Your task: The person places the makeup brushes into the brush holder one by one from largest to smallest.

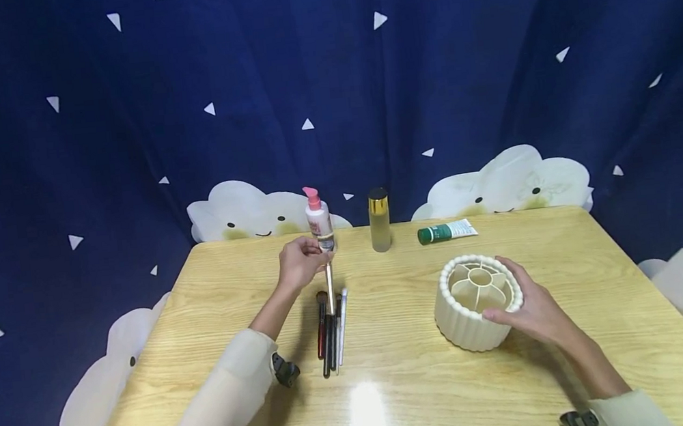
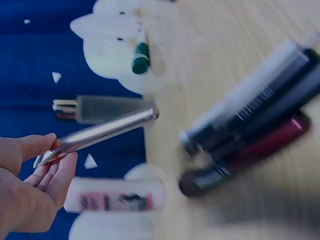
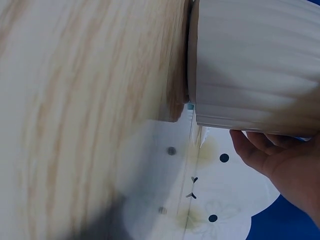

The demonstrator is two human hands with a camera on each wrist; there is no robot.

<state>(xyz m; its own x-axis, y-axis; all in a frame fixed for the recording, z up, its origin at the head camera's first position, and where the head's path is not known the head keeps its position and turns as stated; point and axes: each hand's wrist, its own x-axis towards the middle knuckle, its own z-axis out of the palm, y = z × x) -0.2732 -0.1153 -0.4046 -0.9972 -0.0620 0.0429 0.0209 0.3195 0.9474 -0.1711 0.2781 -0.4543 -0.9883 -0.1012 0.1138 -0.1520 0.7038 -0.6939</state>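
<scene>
The left hand point(image 1: 301, 261) is pinching a silver tool point(image 1: 330, 289) between thumb and fingers near six o'clock; the right hand point(image 1: 534, 307) is gripping a cream holder point(image 1: 466, 324) at four. The curtain point(image 1: 330, 97) is showing "sweet" at eleven; a pump bottle point(image 1: 319, 223) is bearing blurred lettering.

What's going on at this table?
A person is working with both hands. The left hand pinches a slim silvery tool, held up off the table, while the right hand grips a round cream holder with compartments. A small group of brushes lies on the table. Farther back, a pink-topped pump bottle and a gold-collared bottle stand upright, and a green-and-white tube lies flat.
</scene>
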